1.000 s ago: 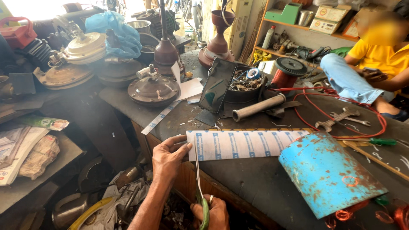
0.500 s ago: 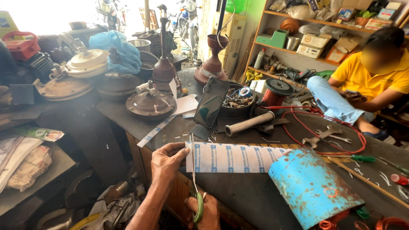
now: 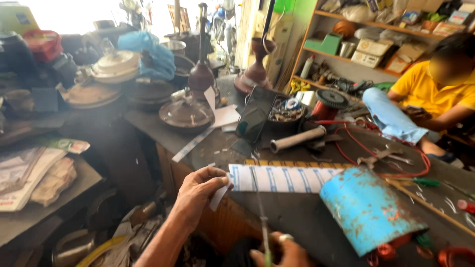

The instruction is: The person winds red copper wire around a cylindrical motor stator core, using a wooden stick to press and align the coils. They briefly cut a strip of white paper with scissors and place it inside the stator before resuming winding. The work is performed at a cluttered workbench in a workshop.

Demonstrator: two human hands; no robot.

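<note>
Left hand (image 3: 198,190) pinches the striped paper strip (image 3: 284,178) flat on the counter (image 3: 297,217), steadying it; right hand (image 3: 279,252) grips scissors (image 3: 262,217) across it.

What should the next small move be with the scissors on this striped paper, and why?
Probably close the scissors a little further along the striped paper strip. The left hand pinches the strip's end, where a narrow piece hangs down, and the blades reach up across the strip from the right hand. The blue metal piece rests on the strip's far end.
</note>
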